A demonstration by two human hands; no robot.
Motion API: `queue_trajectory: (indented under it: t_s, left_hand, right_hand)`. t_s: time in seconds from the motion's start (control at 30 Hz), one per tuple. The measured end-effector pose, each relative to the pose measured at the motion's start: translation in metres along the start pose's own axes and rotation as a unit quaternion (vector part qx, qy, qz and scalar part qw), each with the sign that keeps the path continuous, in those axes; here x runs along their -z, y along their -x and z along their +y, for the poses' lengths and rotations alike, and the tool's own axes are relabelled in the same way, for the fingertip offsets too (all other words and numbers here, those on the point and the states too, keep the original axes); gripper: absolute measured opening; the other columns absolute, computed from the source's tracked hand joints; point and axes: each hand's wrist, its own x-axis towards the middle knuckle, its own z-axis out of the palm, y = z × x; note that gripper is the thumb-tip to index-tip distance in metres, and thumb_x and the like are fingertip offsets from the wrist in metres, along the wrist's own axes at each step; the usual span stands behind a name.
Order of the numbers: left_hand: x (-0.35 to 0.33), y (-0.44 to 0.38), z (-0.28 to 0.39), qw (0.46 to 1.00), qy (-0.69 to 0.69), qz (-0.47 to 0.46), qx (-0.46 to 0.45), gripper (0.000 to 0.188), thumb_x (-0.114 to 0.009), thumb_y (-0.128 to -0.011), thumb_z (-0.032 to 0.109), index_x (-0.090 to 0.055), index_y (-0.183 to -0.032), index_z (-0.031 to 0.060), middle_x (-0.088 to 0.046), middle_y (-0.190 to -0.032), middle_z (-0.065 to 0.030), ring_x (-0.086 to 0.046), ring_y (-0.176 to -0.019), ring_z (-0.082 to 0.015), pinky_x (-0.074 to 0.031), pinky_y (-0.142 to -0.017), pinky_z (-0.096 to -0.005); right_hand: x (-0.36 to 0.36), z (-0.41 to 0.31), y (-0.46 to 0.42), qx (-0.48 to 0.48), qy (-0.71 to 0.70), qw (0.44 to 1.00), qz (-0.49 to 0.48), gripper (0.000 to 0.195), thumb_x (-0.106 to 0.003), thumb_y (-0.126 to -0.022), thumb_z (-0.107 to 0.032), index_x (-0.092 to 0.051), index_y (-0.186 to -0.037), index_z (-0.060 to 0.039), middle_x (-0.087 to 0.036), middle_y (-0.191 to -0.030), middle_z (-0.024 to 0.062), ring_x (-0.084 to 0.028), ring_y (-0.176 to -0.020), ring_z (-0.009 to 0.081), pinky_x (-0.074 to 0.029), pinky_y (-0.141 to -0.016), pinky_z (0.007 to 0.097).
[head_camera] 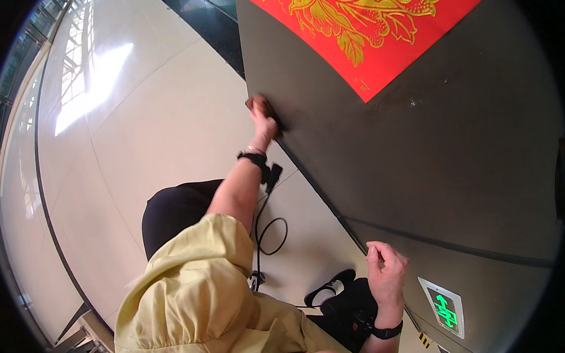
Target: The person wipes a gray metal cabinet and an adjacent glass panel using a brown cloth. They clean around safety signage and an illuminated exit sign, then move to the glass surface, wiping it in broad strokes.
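Note:
My left hand is stretched out to the bottom edge of a dark grey panel. It grips a reddish-brown item, blurred and too unclear to name, which touches the panel's lower edge. Lower right, my right hand has its fingers curled in, with nothing visible in them, close to the panel's lower border. On the panel, a red sheet with a gold flower print points one corner downward.
A lit green exit sign is set in the wall at the lower right. A black cable loops below my left wrist strap. My sandalled foot rests on pale floor tiles. Striped tape marks the wall's base.

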Motion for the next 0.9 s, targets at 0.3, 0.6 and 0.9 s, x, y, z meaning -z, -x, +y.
queue_trajectory:
  t_s: [0.3, 0.6, 0.9]
  left_hand:
    - [-0.009, 0.002, 0.302, 0.949, 0.004, 0.134, -0.285, 0.08, -0.042, -0.065, -0.016, -0.05, -0.142, 0.0052, -0.047, -0.139, -0.0215, -0.043, -0.131, -0.0413, -0.03, -0.113, -0.0429]
    - [-0.012, 0.104, 0.319, 0.968, -0.038, 0.011, -0.25, 0.082, -0.046, -0.063, -0.02, -0.046, -0.141, 0.0065, -0.037, -0.141, -0.0197, -0.038, -0.134, -0.0418, -0.031, -0.115, -0.044]
    - [-0.025, 0.209, 0.347, 0.944, -0.077, -0.147, -0.284, 0.091, -0.049, -0.065, -0.016, -0.031, -0.152, 0.0027, -0.027, -0.146, -0.0264, -0.033, -0.137, -0.0482, -0.034, -0.113, -0.0462]
  right_hand:
    - [0.0, -0.015, 0.0, 0.007, -0.001, 1.0, 0.001, 0.005, -0.065, -0.091, -0.009, -0.068, -0.09, -0.0048, -0.071, -0.081, 0.0117, -0.069, -0.069, 0.0301, -0.053, -0.061, 0.0376]
    - [-0.002, 0.004, 0.005, -0.015, 0.018, 0.999, 0.032, 0.014, -0.062, -0.094, -0.018, -0.068, -0.089, -0.0066, -0.071, -0.081, 0.0139, -0.069, -0.074, 0.0332, -0.053, -0.065, 0.0426]
    - [0.001, 0.015, 0.011, -0.02, 0.077, 0.996, 0.027, 0.019, -0.061, -0.092, -0.025, -0.07, -0.088, -0.0089, -0.07, -0.076, 0.0145, -0.068, -0.074, 0.036, -0.054, -0.067, 0.0471]
